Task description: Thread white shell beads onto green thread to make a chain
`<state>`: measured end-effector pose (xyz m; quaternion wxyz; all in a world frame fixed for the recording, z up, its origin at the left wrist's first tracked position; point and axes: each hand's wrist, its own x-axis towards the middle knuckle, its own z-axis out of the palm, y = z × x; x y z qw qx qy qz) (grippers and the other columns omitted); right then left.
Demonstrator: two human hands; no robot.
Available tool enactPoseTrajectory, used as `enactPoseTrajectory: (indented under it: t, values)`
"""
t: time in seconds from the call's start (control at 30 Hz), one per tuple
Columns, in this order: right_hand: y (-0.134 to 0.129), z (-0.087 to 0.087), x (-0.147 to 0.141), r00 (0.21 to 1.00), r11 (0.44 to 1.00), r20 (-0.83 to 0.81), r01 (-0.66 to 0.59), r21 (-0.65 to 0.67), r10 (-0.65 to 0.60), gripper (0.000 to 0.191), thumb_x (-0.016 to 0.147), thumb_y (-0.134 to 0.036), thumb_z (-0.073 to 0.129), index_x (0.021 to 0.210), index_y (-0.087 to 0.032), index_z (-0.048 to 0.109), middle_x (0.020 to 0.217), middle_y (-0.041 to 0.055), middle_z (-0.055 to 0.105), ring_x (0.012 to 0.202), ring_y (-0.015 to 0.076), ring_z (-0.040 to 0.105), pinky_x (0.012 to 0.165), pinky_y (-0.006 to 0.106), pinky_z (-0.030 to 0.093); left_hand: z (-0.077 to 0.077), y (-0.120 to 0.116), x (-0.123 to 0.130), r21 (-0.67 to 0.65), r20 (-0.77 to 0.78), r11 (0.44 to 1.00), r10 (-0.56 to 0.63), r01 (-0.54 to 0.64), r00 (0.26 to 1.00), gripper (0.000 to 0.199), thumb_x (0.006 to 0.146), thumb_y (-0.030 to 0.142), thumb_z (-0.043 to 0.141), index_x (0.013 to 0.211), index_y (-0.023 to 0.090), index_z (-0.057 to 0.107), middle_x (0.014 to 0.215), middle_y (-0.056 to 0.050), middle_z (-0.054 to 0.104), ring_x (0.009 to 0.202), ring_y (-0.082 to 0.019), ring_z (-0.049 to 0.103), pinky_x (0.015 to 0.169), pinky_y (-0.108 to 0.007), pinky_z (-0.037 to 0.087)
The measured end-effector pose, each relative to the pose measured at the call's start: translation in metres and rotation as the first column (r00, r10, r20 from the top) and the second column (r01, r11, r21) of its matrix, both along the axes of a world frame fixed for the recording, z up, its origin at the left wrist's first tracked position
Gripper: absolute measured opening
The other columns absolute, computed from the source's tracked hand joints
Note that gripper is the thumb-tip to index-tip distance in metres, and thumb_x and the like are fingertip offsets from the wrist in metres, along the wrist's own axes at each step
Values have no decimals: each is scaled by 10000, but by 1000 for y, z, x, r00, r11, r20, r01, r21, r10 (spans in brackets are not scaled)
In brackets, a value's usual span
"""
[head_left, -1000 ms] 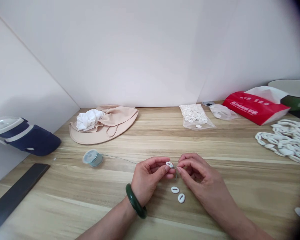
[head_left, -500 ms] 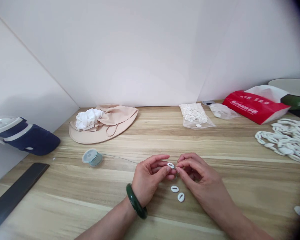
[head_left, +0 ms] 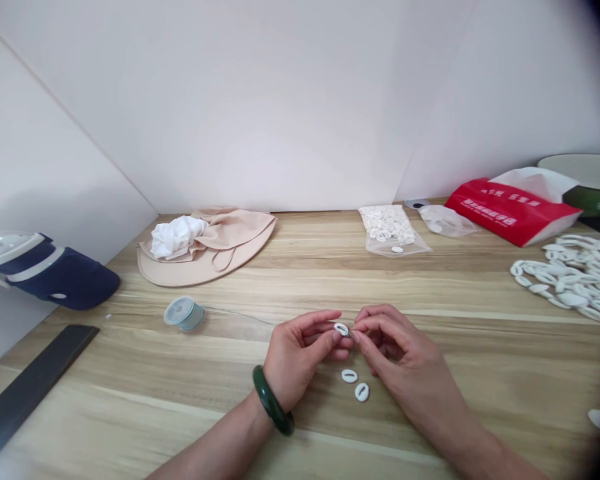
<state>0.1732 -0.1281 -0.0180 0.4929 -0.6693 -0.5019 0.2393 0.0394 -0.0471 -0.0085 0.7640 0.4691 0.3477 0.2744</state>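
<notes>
My left hand (head_left: pixel 305 347), with a green bangle (head_left: pixel 273 401) at the wrist, pinches a white cowrie shell (head_left: pixel 341 329) between thumb and fingers. Close beside it, my right hand (head_left: pixel 397 343) is closed in a pinch on the thread at the shell's right end; the thread's tip is too small to make out. Two more cowrie shells, one (head_left: pixel 349 376) and another (head_left: pixel 362 392), lie on the wooden table just below the hands. From a spool of pale blue-grey thread (head_left: pixel 185 314) on the left, a thin line runs to my left hand.
At the back lie a beige sun hat (head_left: pixel 210 247), a zip bag of shells (head_left: pixel 389 229) and a red tissue pack (head_left: pixel 513 210). Strung shells (head_left: pixel 573 277) are heaped at right. A navy bottle (head_left: pixel 65 273) and a dark flat bar (head_left: pixel 35 390) are at left.
Both hands stay almost in place. The shell in my left hand has turned very slightly, and the right fingertips have barely shifted beside it.
</notes>
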Motion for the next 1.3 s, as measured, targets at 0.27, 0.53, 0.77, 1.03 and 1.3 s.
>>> enactPoseTrajectory:
  t: [0.27, 0.53, 0.77, 1.03, 1.3]
  values:
    - [-1, -2, 0, 1000, 1000, -11, 12, 16, -12, 95, 844, -229, 536, 765, -204, 583, 923, 41, 531, 607, 103, 520, 469, 210, 434, 1, 0, -1, -29, -16, 1000, 2, -3, 1000, 286, 716, 182, 713, 967, 61, 650, 803, -106, 739, 741, -183, 705, 691, -250, 579]
    - [1, -1, 0, 1000, 1000, 13, -3, 22, 3, 99, 843, -221, 539, 756, -202, 582, 904, 32, 531, 591, 96, 519, 465, 220, 420, 1, 0, 1, -30, -18, 1000, 3, -4, 1000, 289, 710, 170, 717, 967, 57, 647, 810, -111, 736, 747, -194, 706, 679, -254, 581]
    - [0, -3, 0, 1000, 999, 24, -5, 31, 4, 94, 841, -203, 537, 753, -205, 571, 907, 29, 529, 629, 102, 534, 487, 219, 428, 1, -1, 1, -25, -21, 1000, 13, -13, 1000, 300, 713, 169, 713, 983, 58, 643, 825, -113, 733, 753, -196, 706, 679, -254, 580]
    - [0, -3, -1, 1000, 999, 20, -10, 49, 9, 99, 840, -187, 539, 747, -195, 571, 901, 28, 522, 605, 86, 532, 474, 201, 436, 2, -1, 2, -33, -23, 999, 1, -2, 1000, 311, 688, 181, 736, 967, 65, 658, 793, -101, 736, 731, -185, 703, 658, -247, 581]
    - [-1, -3, 0, 971, 984, 239, -22, 177, -21, 111, 834, -126, 542, 761, -194, 592, 888, 38, 542, 808, 145, 604, 656, 241, 470, 0, -1, 1, -36, -30, 999, -18, 17, 999, 298, 687, 197, 737, 953, 77, 677, 775, -90, 743, 739, -192, 705, 649, -253, 587]
